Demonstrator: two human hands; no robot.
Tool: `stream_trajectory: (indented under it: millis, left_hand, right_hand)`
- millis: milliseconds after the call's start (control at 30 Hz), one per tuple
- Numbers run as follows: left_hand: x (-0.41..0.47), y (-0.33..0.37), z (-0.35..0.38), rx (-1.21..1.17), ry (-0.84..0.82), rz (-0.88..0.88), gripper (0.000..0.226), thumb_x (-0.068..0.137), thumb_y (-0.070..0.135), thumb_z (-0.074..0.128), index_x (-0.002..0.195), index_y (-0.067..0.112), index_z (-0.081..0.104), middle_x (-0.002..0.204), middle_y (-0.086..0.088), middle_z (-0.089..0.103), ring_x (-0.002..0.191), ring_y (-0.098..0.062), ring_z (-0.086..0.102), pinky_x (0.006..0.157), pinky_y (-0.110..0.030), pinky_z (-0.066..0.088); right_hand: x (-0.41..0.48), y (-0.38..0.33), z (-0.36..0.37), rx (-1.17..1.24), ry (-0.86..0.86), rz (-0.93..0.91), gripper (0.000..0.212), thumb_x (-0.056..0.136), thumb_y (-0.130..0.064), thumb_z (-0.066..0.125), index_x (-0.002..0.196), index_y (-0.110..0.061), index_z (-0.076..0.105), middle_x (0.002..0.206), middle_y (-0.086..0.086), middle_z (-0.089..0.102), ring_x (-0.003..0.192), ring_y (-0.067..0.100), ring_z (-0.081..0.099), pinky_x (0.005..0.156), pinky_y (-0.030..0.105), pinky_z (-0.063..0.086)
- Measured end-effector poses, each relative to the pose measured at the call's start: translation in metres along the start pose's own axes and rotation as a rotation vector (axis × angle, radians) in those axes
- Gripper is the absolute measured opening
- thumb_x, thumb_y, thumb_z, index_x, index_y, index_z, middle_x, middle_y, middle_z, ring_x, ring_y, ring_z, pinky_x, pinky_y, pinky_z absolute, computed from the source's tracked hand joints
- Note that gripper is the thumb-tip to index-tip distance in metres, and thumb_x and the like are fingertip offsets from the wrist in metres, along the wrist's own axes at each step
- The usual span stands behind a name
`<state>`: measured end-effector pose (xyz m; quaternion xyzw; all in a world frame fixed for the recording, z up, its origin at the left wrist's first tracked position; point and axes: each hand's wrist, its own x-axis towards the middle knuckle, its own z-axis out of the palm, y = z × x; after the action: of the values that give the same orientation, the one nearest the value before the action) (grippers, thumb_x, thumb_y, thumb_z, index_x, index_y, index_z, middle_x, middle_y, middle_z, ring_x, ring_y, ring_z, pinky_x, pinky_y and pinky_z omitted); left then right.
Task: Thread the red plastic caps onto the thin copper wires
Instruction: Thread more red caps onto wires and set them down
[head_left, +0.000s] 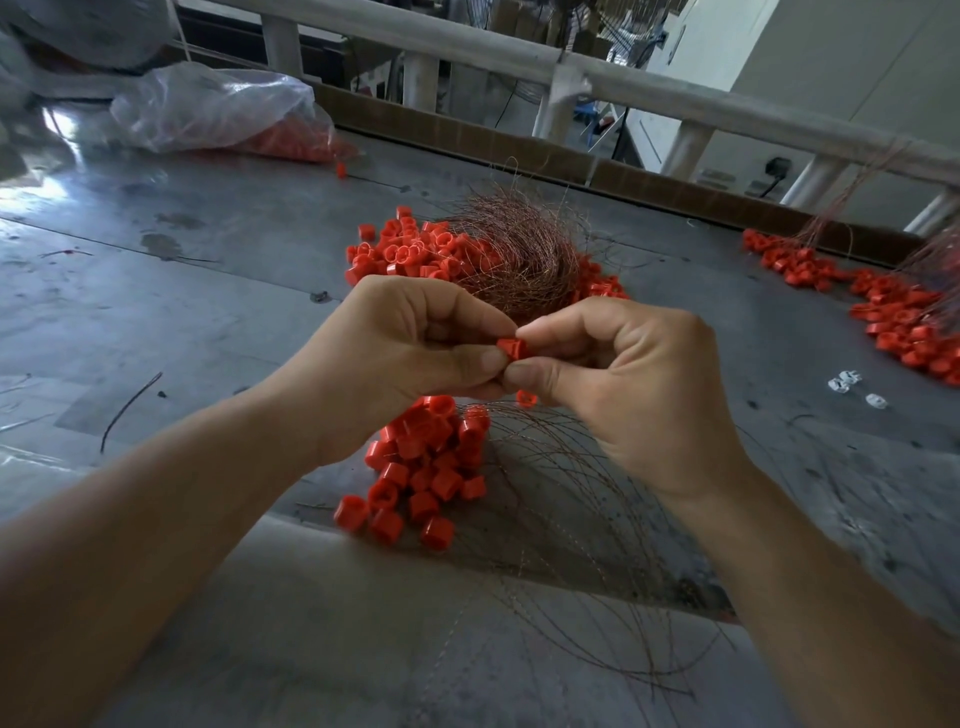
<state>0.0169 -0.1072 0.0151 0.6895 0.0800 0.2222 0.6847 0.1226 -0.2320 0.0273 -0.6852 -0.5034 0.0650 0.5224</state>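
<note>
Above the grey metal table (218, 291), in the middle of the view, we see both hands raised and meeting fingertip to fingertip around a single red cap (511, 347). The left hand (410, 358) comes in from the lower left with its forearm bare, thumb and forefinger pressed onto the cap's left side, the other fingers curled under. The right hand (623, 379) reaches in from the lower right, wrist bent slightly down, thumb and forefinger pinching the cap's right side while the remaining fingers fold into the palm. Whether a wire runs through the cap we cannot tell. Directly below the hands lies a heap of red caps (421, 467) with thin copper wires (561, 519) fanning out toward the near edge. Behind the hands sits a tangled bundle of copper wire (514, 254) resting on a second pile of caps (400, 252). Further caps (893, 317) spread along the right, and a clear plastic bag (218, 109) holding more lies at the far left.
</note>
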Motion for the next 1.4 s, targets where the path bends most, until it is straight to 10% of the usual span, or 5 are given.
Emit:
stream_trajectory:
  millis: [833,1400]
  left_hand:
    - [-0.004,0.007,-0.004,-0.152,-0.118,-0.099,0.018,0.055,0.012,0.065,0.070,0.013,0.075,0.065,-0.006,0.070,0.062,-0.014,0.069,0.056,-0.018,0.054]
    - [-0.004,0.007,-0.011,-0.167,-0.195,-0.138,0.054,0.058,0.011,0.066,0.111,0.013,0.055,0.074,-0.014,0.071,0.066,-0.023,0.070,0.054,-0.021,0.054]
  right_hand:
    - [-0.001,-0.004,-0.002,-0.012,-0.021,-0.200,0.019,0.065,-0.023,0.072,0.080,-0.013,0.067,0.073,-0.013,0.064,0.068,0.002,0.065,0.061,0.014,0.052]
    - [0.006,-0.002,-0.004,-0.077,-0.296,-0.143,0.011,0.071,-0.039,0.061,0.081,-0.037,0.059,0.081,-0.008,0.055,0.075,0.001,0.053,0.064,0.013,0.042]
